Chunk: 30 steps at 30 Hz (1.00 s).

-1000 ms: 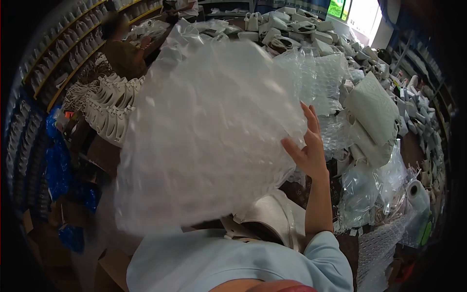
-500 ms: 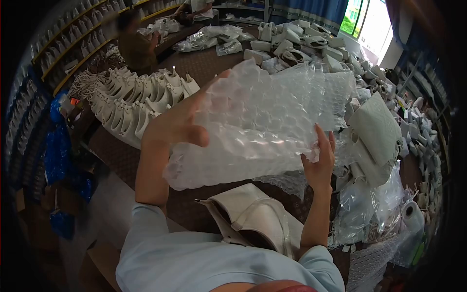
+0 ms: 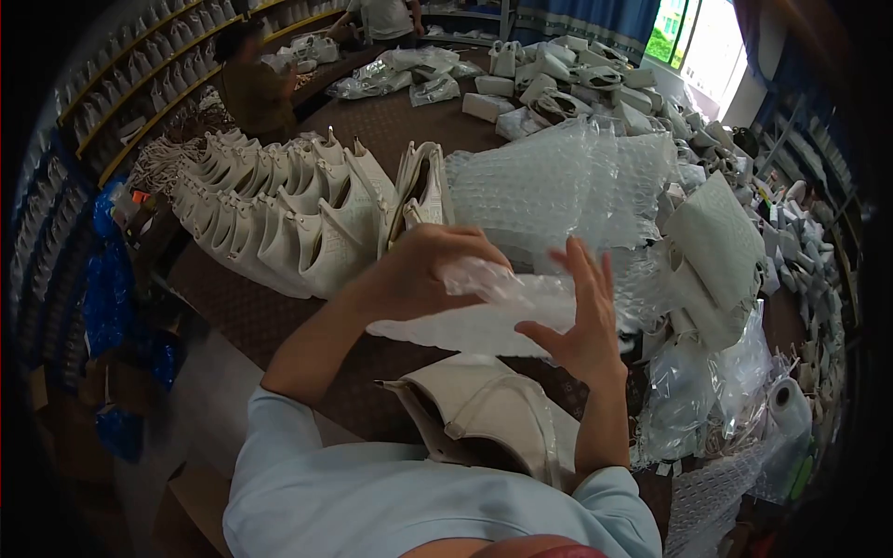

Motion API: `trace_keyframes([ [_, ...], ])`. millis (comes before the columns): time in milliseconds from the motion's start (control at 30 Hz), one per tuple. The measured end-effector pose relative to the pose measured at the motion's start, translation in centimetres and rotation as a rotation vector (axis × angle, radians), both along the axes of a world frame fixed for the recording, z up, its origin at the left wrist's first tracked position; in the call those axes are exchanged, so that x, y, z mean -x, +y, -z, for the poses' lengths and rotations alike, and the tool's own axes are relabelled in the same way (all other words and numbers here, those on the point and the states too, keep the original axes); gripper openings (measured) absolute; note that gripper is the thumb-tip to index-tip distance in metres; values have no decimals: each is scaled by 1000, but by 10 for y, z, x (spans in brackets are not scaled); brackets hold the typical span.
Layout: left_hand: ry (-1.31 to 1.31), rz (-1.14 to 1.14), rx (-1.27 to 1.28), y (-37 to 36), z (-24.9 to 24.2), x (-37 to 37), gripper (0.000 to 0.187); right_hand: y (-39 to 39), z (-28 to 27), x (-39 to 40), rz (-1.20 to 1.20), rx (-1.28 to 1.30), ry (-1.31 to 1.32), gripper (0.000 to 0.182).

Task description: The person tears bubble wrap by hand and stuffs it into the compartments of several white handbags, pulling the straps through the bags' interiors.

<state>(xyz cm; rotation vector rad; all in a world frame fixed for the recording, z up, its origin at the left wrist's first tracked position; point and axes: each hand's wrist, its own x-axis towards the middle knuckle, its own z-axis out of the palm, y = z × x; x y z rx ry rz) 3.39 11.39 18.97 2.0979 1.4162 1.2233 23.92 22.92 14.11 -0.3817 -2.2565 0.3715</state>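
Note:
My left hand (image 3: 446,256) is closed round the upper edge of a sheet of bubble wrap (image 3: 465,325), which hangs folded above the table. My right hand (image 3: 584,321) is raised at the sheet's right end, its fingers spread and its thumb apart. Just below the sheet, a cream handbag (image 3: 479,400) with a strap lies close to my body. Behind my hands a pile of bubble wrap (image 3: 530,191) lies on the table.
A long row of cream bags (image 3: 270,209) stands at the left. More white bags (image 3: 558,79) are heaped at the back and right. A large pale bag (image 3: 712,251) leans at the right. A co-worker (image 3: 251,88) is at the back left.
The bubble wrap sheet has come down and folded smaller, uncovering bags and the wrap pile behind. My left hand has moved right; my right hand has shifted slightly left, fingers now spread.

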Motion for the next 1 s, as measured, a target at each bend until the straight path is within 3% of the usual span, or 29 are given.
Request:
trace_keyframes([
  [67,55,37,13,4,8,-6,29,0,6,3,-122,123,49,79],
  [133,105,-291,-346,9,12,-11,33,18,26,-5,-129,341,-93,52],
  [200,116,-357,-358,-14,4,-16,33,39,27,-24,128,309,94,24],
  [233,121,-427,-367,-28,5,-19,34,54,27,-42,171,383,259,23],
  [300,37,117,216,-56,37,-32,35,67,16,-67,260,488,525,21],
  [367,321,459,709,-60,55,-60,34,69,4,-84,311,524,612,21],
  [500,286,261,603,-65,111,-81,34,71,2,-114,428,427,536,28],
  [567,335,108,82,-65,113,-83,40,75,-1,-132,440,402,512,32],
  [633,407,63,163,-65,110,-81,44,89,0,-169,412,571,722,36],
  [700,482,25,240,-66,103,-83,49,94,-12,-207,473,533,892,35],
  [800,499,-95,401,-62,98,-91,57,112,-13,-279,309,603,910,37],
  [933,147,-247,25,-22,133,-88,66,106,-15,-288,255,650,819,36],
  [1000,31,-203,54,-4,137,-82,70,95,-10,-276,208,695,728,36],
])
